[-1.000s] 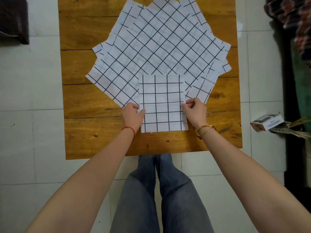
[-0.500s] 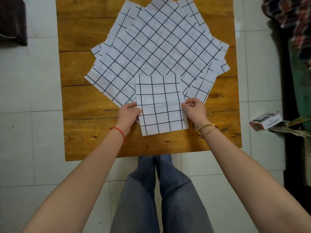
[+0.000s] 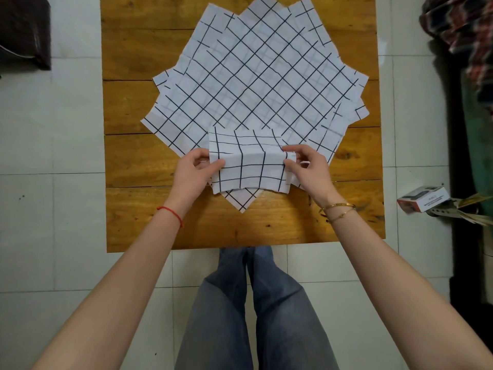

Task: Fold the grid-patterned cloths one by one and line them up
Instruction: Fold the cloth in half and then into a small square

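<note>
Hands meet over the near part of the wooden counter (image 3: 138,166), each at one side of a folded grid-patterned cloth (image 3: 249,166). The left hand (image 3: 193,173) pinches the cloth's left edge, thumb on top near the middle crease and the other fingers curled behind it. The right hand (image 3: 306,169) pinches the right edge the same way, its thumb and fingers closed on a small tuck of fabric. Between them the cloth is raised along a crease that runs from side to side, its far half tipping up and its near half hanging down toward the counter.

Behind and under it lies the pile of unfolded cloths (image 3: 256,81), spread flat and fanned at different angles so that their corners stick out all round like a star. One corner pokes out on the near side, just below the held cloth. The pile covers most of the far and middle part of the counter, and the held cloth overlaps its near edge.

A red string (image 3: 170,213) circles the left wrist and thin gold bracelets (image 3: 338,209) sit on the right wrist. Below the counter's near edge the person's legs in blue jeans (image 3: 253,311) stand on the white tiled floor (image 3: 53,209). Off to the right, on the floor, a small white box (image 3: 424,198) lies beside some papers, and dark patterned fabric (image 3: 464,30) shows at the upper right edge.
</note>
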